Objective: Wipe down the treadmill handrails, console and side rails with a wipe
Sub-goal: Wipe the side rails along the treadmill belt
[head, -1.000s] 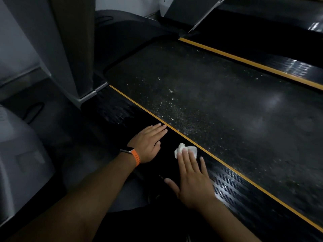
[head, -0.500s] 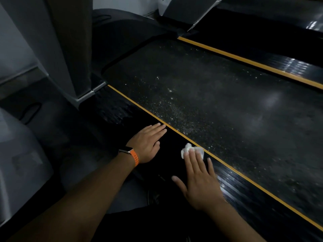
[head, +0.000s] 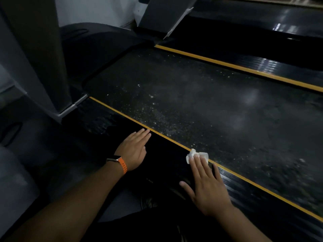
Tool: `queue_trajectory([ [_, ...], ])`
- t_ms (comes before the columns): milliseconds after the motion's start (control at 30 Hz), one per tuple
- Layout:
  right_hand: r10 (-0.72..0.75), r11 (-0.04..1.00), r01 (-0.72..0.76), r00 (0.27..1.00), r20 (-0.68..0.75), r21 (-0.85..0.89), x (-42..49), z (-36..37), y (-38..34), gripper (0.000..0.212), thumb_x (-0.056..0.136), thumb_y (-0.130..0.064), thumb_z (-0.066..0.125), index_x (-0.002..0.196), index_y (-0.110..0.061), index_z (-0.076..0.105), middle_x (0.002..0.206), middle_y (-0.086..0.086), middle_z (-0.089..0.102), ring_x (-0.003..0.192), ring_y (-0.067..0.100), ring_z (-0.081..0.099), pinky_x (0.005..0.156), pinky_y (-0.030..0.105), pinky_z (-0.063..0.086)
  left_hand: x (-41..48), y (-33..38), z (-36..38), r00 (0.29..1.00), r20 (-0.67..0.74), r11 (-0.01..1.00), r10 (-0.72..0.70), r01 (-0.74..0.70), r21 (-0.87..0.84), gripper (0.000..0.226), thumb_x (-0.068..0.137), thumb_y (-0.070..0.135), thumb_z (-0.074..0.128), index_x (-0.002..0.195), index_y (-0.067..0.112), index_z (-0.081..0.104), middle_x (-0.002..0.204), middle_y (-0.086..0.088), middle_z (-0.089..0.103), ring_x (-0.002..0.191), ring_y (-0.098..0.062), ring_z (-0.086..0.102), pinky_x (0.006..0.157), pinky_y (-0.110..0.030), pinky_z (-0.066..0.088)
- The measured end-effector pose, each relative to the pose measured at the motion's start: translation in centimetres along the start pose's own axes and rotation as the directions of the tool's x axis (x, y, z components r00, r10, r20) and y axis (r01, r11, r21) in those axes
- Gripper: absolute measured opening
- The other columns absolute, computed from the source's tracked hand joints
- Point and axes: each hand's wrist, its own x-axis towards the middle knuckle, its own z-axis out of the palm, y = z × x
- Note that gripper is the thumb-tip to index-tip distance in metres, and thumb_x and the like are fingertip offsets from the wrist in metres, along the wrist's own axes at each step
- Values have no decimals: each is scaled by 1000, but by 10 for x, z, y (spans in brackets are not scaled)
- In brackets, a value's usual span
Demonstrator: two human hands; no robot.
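A black ribbed side rail (head: 232,182) with a yellow edge stripe runs diagonally beside the dusty treadmill belt (head: 201,109). My right hand (head: 206,184) lies flat on this rail, its straight fingers pressing a small crumpled white wipe (head: 198,155) against the rail at the yellow stripe. My left hand (head: 134,149), with an orange-strapped watch on the wrist, rests flat and open on the same rail further forward, fingertips near the stripe. A wet-looking smear shows on the rail ahead of my left hand.
A grey upright post (head: 42,63) rises at the left from the rail's front end. The far side rail (head: 244,65) with its yellow stripe runs along the belt's other side. A second grey upright (head: 160,13) stands at the top. Grey machine housing (head: 12,180) sits at the far left.
My right hand has slid the wipe to the right along the rail and up to the yellow stripe. My left hand has stayed flat in the same place.
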Motion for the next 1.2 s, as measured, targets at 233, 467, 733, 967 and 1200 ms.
queue_trajectory([
  [233, -103, 994, 99, 988, 112, 45, 39, -16, -52, 106, 86, -82, -9, 165, -11, -12, 168, 7, -22, 157, 28, -24, 127, 49, -15, 2, 24, 2, 1000, 29, 998, -10, 8, 56, 75, 91, 36, 15, 160, 11, 32, 169, -4, 23, 158, -16, 13, 129, -40, 14],
  [467, -169, 986, 169, 982, 91, 6, 43, -6, -56, 92, 101, -76, 14, 165, -15, -10, 170, 4, -21, 158, 24, -21, 127, 49, -13, 2, 49, 3, 998, 44, 999, 38, -39, 35, 73, 94, 38, 15, 159, 11, 33, 170, -2, 21, 158, -16, 12, 129, -39, 10],
  [733, -79, 997, 79, 997, 3, 4, -2, 5, -35, 94, 101, -76, 17, 158, -4, 39, 165, 16, 34, 155, 33, 29, 119, 55, 16, 4, 41, 11, 999, 6, 999, 45, -45, -11, 68, 94, 36, 26, 158, 13, 38, 168, -1, 27, 157, -14, 16, 128, -39, 15],
  [967, -171, 985, 171, 980, 102, 8, 37, -5, -81, 101, 90, -77, 1, 165, -10, -6, 168, 9, -18, 156, 29, -20, 125, 51, -16, 3, 42, 9, 1000, -3, 999, 26, -26, -35, 70, 94, 35, 21, 157, 13, 37, 169, 1, 24, 157, -11, 14, 129, -37, 12],
  [1200, -64, 998, 65, 993, -99, 6, -32, 21, -35, 87, 103, -70, 25, 156, -4, 43, 164, 14, 38, 153, 32, 35, 116, 57, 24, 2, 41, 9, 999, -6, 997, 42, -43, -57, 66, 96, 33, 28, 158, 13, 38, 168, 0, 27, 157, -13, 16, 128, -35, 11],
])
